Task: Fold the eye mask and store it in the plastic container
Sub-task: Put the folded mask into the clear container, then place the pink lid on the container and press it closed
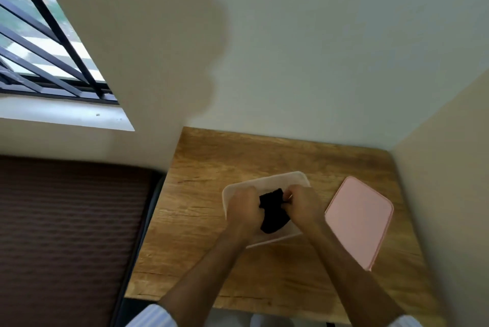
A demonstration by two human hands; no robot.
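Wooden table [211, 221] set in a corner of pale walls; barred window [39, 35] at upper left. Black eye mask [272, 214], bunched, sits inside the open white plastic container [264, 181] near table centre. 2 hands over the container: left hand [244, 209] curled closed on the mask's left edge; right hand [304, 205] pinching its right edge with fingertips. Pink lid [360, 218] lies flat just right of the container, not touching it. Striped sleeves show at the bottom edge.
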